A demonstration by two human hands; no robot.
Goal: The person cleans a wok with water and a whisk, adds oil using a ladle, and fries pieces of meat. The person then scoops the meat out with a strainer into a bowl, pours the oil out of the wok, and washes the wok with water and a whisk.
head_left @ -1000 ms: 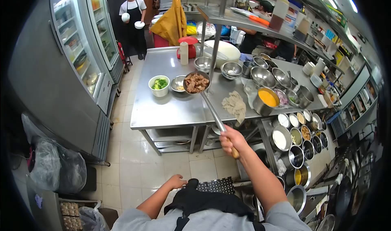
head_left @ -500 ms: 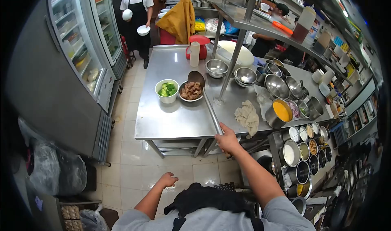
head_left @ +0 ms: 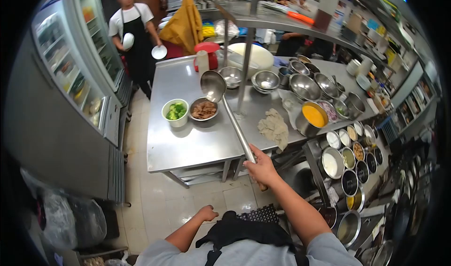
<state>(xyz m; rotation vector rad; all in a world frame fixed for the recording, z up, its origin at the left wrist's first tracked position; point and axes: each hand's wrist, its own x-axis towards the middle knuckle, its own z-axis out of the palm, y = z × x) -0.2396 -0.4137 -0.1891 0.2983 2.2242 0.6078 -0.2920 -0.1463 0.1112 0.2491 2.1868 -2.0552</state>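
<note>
My right hand point(head_left: 260, 166) is wrapped round the long handle of a steel ladle point(head_left: 235, 123). The ladle's round bowl is raised above the steel table, just behind a metal bowl point(head_left: 193, 110) of browned meat pieces point(head_left: 205, 110); a little sauce clings inside it. Left of the meat, a white tub point(head_left: 177, 122) holds green broccoli florets point(head_left: 176, 111). My left hand point(head_left: 206, 213) hangs low in front of my apron over the floor, its fingers curled and nothing visible in them.
On the steel table point(head_left: 188, 153) lie a crumpled cloth point(head_left: 274, 127), a pot of orange liquid point(head_left: 314, 115) and several stacked bowls point(head_left: 266, 80). A shelf post point(head_left: 244, 78) rises from it. A person in an apron point(head_left: 134, 40) stands by the fridges, holding white bowls.
The ladle has lifted off the meat, leaving the pieces in the metal bowl. My left hand's fingers have curled in. The person with white bowls has come closer.
</note>
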